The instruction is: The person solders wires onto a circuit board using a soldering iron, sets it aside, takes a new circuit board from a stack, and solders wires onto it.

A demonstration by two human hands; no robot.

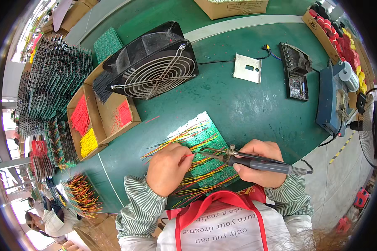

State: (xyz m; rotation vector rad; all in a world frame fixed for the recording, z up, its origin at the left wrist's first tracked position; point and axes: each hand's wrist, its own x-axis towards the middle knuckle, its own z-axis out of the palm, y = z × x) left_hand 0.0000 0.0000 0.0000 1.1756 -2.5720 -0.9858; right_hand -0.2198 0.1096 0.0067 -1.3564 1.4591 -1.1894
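My left hand [166, 168] pinches a thin red wire [190, 155] between thumb and fingers, over the left part of a green circuit board panel [215, 142]. My right hand [262, 178] grips a soldering iron [266, 164] with a thin feed tube clamped along its top. Its tip points left and comes close to the red wire's end; whether they touch I cannot tell. Several red, yellow and black wires [207, 167] stick out across the panel toward the left.
A black fan [155, 62] with a wire guard stands behind my left hand, beside a cardboard box [113, 133] of cut wires. Stacked boards [54, 79] rise at far left. A metal plate [248, 68], a black tray [298, 85] and a blue soldering station [331, 100] sit right.
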